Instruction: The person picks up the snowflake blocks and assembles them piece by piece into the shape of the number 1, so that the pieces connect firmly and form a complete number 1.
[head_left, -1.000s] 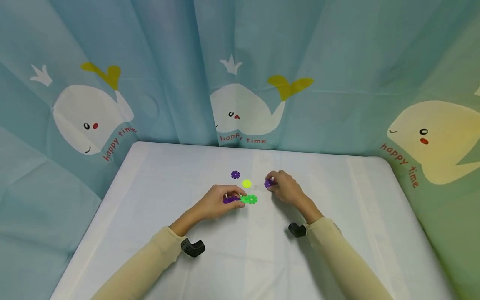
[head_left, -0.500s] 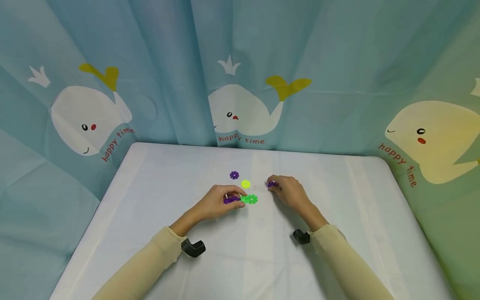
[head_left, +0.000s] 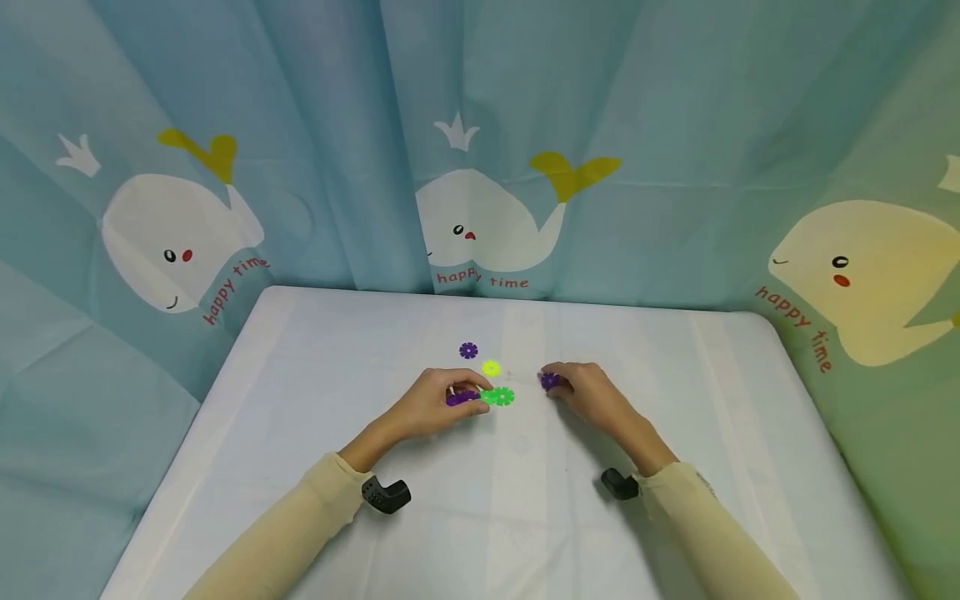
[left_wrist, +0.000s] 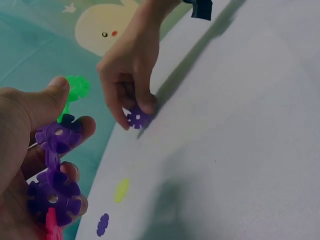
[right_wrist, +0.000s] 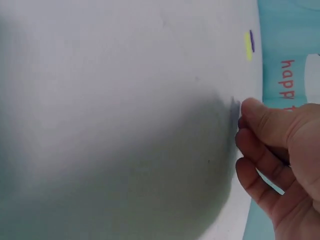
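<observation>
My left hand [head_left: 429,407] holds a chain of interlocking snowflake discs. Its green discs [head_left: 504,397] stick out past the fingertips in the head view. Up close in the left wrist view, linked purple discs [left_wrist: 41,194] lie against the fingers, and a pink disc [left_wrist: 52,226] shows partly at the bottom edge. To the right, my right hand [head_left: 594,395] pinches a single purple disc [head_left: 550,381] between thumb and fingers, low over the table. The right wrist view mostly hides that disc behind the fingers.
Beyond the hands, a yellow disc [head_left: 491,367] and another purple disc [head_left: 468,350] lie on the white-covered table [head_left: 360,333]. A blue curtain [head_left: 330,183] with whale prints stands along the table's far edge and sides.
My right hand has drawn back toward me and slightly right, carrying the purple disc. My left hand and its chain have stayed almost in place.
</observation>
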